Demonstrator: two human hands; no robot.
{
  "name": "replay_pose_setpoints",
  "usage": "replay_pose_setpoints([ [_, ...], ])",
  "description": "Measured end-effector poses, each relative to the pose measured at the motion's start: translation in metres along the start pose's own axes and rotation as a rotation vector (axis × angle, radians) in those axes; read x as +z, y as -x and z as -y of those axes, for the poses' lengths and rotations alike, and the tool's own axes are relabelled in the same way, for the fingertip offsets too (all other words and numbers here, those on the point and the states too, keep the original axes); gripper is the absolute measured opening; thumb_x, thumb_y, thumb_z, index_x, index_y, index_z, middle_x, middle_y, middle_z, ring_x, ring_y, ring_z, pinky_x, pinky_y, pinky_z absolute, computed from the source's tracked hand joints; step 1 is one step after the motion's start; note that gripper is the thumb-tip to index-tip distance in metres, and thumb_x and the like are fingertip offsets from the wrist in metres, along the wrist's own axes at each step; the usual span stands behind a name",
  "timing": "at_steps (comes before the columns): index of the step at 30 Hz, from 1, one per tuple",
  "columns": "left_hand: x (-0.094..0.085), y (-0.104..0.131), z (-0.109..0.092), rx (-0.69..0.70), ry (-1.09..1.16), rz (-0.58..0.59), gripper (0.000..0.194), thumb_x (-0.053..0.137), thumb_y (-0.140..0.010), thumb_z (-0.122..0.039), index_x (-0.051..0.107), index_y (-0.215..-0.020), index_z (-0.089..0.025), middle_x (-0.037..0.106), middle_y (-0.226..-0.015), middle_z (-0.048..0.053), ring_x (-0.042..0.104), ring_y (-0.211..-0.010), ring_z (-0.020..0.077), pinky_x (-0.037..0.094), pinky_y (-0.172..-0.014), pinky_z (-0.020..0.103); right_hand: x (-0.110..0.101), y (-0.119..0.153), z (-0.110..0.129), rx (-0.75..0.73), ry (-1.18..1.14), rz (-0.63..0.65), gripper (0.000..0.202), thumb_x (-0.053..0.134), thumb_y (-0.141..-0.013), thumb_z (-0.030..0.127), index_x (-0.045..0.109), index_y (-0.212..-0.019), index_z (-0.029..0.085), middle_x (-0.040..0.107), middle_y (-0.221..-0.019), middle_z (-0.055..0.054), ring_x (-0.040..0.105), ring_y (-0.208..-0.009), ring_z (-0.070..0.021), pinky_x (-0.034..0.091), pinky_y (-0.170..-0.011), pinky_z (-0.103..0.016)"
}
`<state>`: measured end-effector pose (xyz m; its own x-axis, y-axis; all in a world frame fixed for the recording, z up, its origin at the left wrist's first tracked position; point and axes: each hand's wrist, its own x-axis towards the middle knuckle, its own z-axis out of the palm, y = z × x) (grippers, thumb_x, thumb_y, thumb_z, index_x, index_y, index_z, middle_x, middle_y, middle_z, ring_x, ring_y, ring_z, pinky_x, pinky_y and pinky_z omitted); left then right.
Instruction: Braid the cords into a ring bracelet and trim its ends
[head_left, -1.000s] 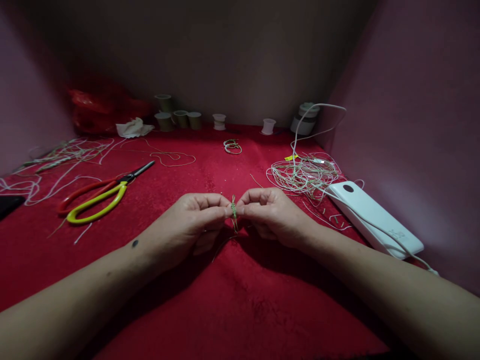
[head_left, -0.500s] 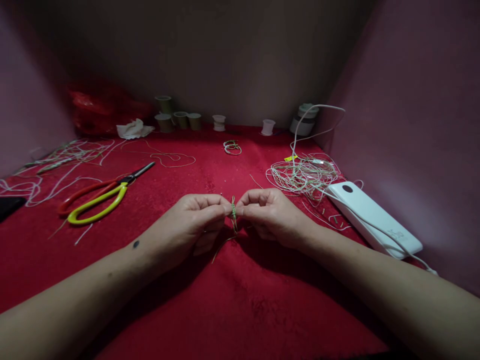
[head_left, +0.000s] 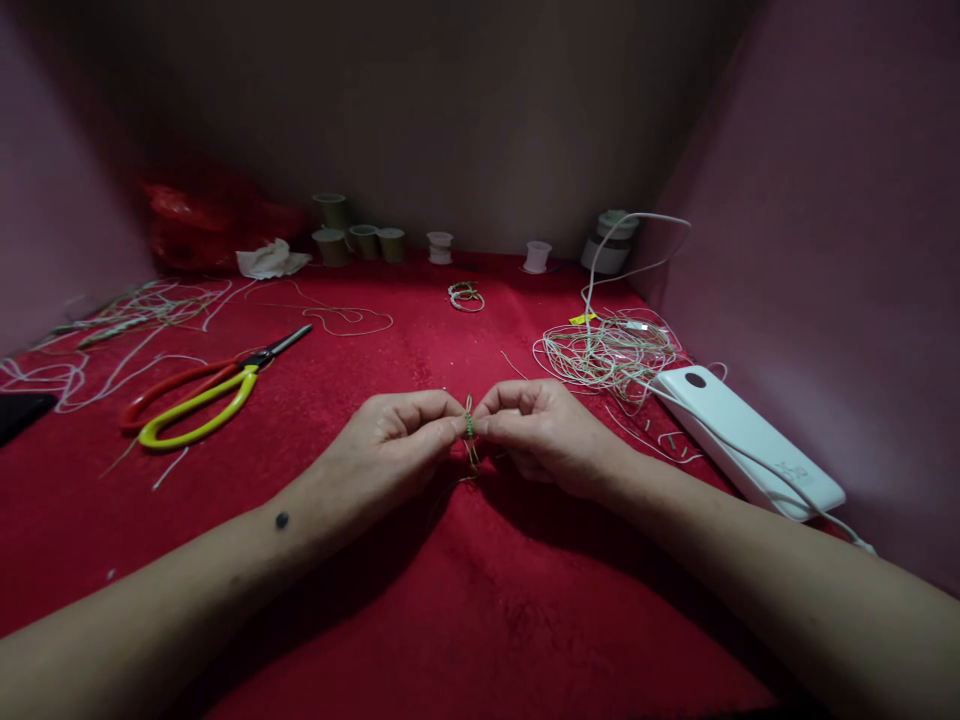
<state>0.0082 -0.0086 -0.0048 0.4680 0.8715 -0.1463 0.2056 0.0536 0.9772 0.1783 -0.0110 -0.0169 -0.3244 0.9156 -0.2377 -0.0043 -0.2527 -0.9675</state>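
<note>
A small green knotted cord [head_left: 470, 426] with tan strands stands upright between my two hands, above the red cloth [head_left: 480, 590]. My left hand [head_left: 405, 440] is closed, thumb and forefinger pinched at the left side of the knots. From the other side, the thumb and forefinger of my right hand [head_left: 540, 430] pinch at the same cord. Loose tan ends hang below the knots. Just what lies between each pair of fingertips is too small to see clearly. Farther back lies a ring-shaped cord bracelet [head_left: 466, 297].
Scissors [head_left: 199, 400] with red and yellow handles lie at left, near tangled cords [head_left: 150, 310]. Spools [head_left: 330, 246], a white tissue [head_left: 271, 260] and a red plastic bag [head_left: 202, 225] stand behind. At right are a cord heap [head_left: 600, 350], a white power bank [head_left: 750, 440] and a jar [head_left: 609, 245].
My left hand has shifted slightly, its lower fingers now tucked more out of sight. The loose tan end below has swung and shows less. Both hands keep their pinch at the knotted cord.
</note>
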Motion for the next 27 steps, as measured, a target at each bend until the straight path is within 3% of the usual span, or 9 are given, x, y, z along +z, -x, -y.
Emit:
replay_pose_setpoints([
  [16, -0.0023, 0.0008, 0.0032, -0.118, 0.08, -0.013, 0.023, 0.054, -0.084, -0.031, 0.051, -0.066, -0.018, 0.033, -0.045, -0.008, 0.024, -0.039, 0.0048, 0.018, -0.035, 0.015, -0.0006, -0.0001, -0.0003, 0.004, 0.026, -0.019, 0.011, 0.066, -0.071, 0.022, 0.056, -0.069, 0.017, 0.042, -0.037, 0.011, 0.026, -0.029, -0.0026, 0.018, -0.029, -0.015],
  [22, -0.0076, -0.0029, 0.0068, -0.18, 0.181, 0.051, 0.018, 0.064, -0.079, -0.033, 0.058, -0.073, -0.018, 0.034, -0.039, -0.008, 0.023, -0.033, 0.0042, 0.019, -0.032, 0.015, -0.0011, 0.0009, 0.0008, -0.004, 0.021, -0.017, 0.012, 0.065, -0.074, 0.024, 0.057, -0.071, 0.016, 0.042, -0.039, 0.01, 0.026, -0.03, -0.0027, 0.019, -0.03, -0.015],
  [27, -0.0086, -0.0047, 0.0082, -0.212, 0.262, 0.038, 0.016, 0.066, -0.077, -0.031, 0.059, -0.071, -0.018, 0.032, -0.039, -0.009, 0.021, -0.033, 0.0038, 0.02, -0.031, 0.015, -0.0021, -0.0003, 0.0002, -0.023, 0.025, -0.013, 0.011, 0.065, -0.072, 0.023, 0.057, -0.071, 0.016, 0.041, -0.04, 0.01, 0.027, -0.03, -0.0026, 0.019, -0.03, -0.015],
])
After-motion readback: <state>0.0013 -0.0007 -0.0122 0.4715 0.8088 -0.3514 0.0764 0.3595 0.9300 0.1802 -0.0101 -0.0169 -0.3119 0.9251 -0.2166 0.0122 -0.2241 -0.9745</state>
